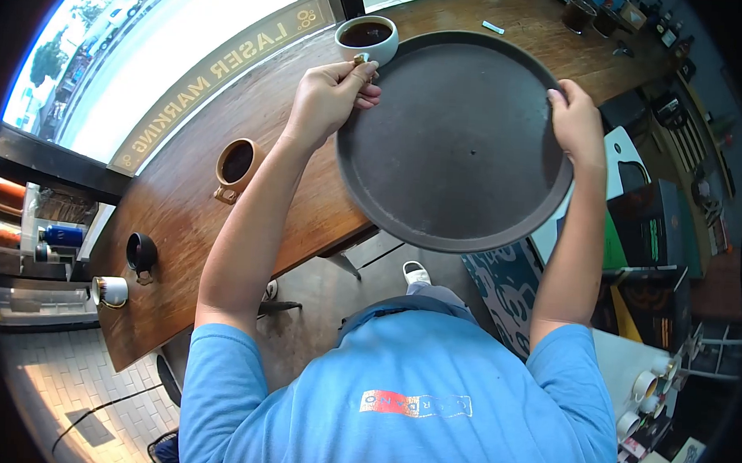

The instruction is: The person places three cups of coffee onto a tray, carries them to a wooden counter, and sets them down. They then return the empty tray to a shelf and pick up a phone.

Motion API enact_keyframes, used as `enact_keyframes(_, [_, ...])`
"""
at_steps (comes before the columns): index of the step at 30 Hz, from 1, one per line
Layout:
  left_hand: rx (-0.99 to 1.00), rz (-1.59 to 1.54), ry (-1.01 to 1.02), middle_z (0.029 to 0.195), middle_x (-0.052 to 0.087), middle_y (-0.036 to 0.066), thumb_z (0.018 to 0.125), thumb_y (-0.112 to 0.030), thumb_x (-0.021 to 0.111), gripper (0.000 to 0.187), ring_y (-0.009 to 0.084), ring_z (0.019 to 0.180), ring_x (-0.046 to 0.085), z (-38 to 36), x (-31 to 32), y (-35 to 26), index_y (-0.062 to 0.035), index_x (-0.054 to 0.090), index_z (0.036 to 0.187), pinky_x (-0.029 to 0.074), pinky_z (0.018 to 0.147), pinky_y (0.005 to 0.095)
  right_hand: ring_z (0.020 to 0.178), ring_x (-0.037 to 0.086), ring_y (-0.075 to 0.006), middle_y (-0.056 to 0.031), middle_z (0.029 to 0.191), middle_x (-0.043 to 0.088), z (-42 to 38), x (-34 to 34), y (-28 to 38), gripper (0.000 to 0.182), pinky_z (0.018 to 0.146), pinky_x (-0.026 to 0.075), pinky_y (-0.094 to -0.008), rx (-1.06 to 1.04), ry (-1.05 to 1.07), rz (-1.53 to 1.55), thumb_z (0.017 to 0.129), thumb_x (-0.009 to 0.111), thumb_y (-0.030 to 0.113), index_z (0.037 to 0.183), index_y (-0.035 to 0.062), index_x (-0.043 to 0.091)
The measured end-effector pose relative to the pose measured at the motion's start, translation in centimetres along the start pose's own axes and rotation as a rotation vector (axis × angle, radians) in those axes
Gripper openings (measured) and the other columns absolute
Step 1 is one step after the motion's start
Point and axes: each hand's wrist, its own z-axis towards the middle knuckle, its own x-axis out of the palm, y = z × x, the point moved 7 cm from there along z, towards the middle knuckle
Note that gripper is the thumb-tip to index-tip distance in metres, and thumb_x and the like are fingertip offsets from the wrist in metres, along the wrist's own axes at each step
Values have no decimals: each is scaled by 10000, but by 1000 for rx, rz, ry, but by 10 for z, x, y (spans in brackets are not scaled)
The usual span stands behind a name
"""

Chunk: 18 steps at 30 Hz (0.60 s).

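My left hand [331, 97] pinches the handle of a white coffee cup [386, 48] that is filled with dark liquid, close by the far left rim of the tray. A large round dark serving tray [449, 144] carries nothing on its surface. At its right rim, my right hand [576, 120] grips the edge, thumb over the rim. Left of my left forearm, a tan cup [255, 154] with dark liquid stands on the wooden counter [307, 187].
A black cup [142, 253] and a white mug [110, 290] are near the counter's left end. A small white packet [493, 27] lies beyond the tray, with dark glass jars [578, 13] farther right. White mugs [644, 384] sit at lower right. A window [206, 26] borders the counter.
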Motion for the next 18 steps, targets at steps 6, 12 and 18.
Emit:
enact_keyframes(6, [14,37,90,831,667,117,943,-229,596,320,136,736,658,-33,-7,-11,83,657,981,553,658,234,988,617,-391,-221,1008,657,-80,-83,17,306,825,482,-418,69,-129,-40,941,514,249,1136,30,597])
enact_keyframes(12, [46,37,150,815,669,117,938,-257,604,333,143,726,659,-52,0,-1,69,661,976,555,667,244,885,655,-352,-188,947,668,-182,-152,40,280,751,496,-369,-53,-320,-119,961,522,259,1097,28,602])
enact_keyframes(18, [67,21,170,773,676,107,936,-227,605,307,132,687,655,-53,19,8,72,674,935,552,632,251,731,680,-314,-186,822,669,-259,-166,41,189,613,507,-350,-153,-366,-237,931,585,142,1040,-8,621])
